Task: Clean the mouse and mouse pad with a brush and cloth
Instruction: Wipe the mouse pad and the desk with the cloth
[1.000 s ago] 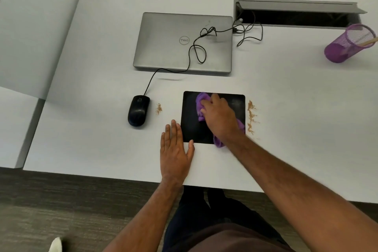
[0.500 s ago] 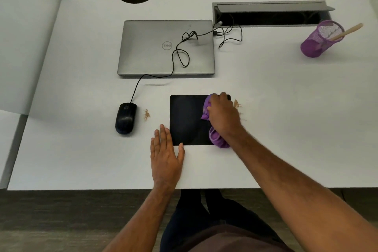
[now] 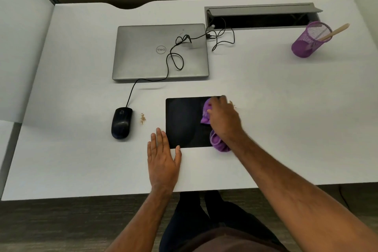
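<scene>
Right hand (image 3: 224,120), clamped on cloth (image 3: 217,143), barely shifted; left hand (image 3: 163,159) flat, spread; laptop (image 3: 161,51) reads Dell.

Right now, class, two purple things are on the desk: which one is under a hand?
The purple cloth, bunched under the right hand on the black mouse pad. The purple mesh cup stands untouched at the far right.

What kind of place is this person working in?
Most likely an office cubicle: a white desk between partition walls, a closed laptop with a wired mouse, and a cable hatch in the desktop.
</scene>
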The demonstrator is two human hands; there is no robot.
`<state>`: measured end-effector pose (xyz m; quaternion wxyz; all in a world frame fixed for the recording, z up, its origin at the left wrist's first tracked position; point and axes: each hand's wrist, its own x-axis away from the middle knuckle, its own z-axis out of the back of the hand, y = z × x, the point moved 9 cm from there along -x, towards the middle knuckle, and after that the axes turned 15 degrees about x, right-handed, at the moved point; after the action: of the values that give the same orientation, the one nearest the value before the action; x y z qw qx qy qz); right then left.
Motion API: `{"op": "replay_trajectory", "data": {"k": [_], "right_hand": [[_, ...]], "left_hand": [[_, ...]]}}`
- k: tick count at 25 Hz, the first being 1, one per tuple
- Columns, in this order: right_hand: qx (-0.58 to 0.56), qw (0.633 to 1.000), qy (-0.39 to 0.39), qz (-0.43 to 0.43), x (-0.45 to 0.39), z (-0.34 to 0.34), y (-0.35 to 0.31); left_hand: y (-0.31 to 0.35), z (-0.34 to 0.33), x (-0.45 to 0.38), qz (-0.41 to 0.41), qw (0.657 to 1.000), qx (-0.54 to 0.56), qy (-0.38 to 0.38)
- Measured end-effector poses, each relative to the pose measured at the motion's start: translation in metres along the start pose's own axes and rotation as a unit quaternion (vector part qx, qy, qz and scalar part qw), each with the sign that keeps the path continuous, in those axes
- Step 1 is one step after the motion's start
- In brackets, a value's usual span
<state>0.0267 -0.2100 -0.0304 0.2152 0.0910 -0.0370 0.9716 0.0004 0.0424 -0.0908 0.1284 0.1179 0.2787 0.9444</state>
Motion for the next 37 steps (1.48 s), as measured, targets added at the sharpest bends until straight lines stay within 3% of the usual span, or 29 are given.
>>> {"op": "replay_trajectory", "data": {"k": [3, 9, 14, 19, 21, 26, 33, 37], "right_hand": [[0.018, 0.997, -0.035, 0.059, 0.015, -0.016, -0.026], [-0.006, 0.999, 0.009, -0.041, -0.019, 0.014, 0.037], [0.009, 0.997, -0.03, 0.067, 0.024, -0.012, -0.021], [-0.008, 0.999, -0.008, -0.035, -0.018, 0.008, 0.047], [-0.02, 0.999, 0.006, -0.044, -0.016, 0.014, 0.043], [0.006, 0.997, -0.027, 0.068, 0.035, -0.013, -0.015], [-0.021, 1.0, 0.013, -0.019, -0.018, 0.02, 0.042], [-0.018, 0.997, 0.009, 0.075, 0.03, 0.003, -0.012]], "left_hand": [[0.0, 0.0, 0.0, 0.001, 1.0, 0.002, -0.001], [0.001, 0.001, 0.0, -0.003, 1.0, -0.001, 0.004], [-0.001, 0.0, 0.0, -0.003, 1.0, 0.0, 0.005], [-0.001, -0.001, 0.0, -0.003, 1.0, 0.003, 0.005], [-0.001, -0.001, -0.001, -0.002, 1.0, 0.005, 0.004], [-0.003, -0.002, -0.001, 0.003, 1.0, 0.003, 0.001], [-0.001, 0.0, 0.0, 0.001, 1.0, 0.004, 0.003], [0.0, 0.0, -0.001, 0.0, 1.0, 0.0, 0.005]]}}
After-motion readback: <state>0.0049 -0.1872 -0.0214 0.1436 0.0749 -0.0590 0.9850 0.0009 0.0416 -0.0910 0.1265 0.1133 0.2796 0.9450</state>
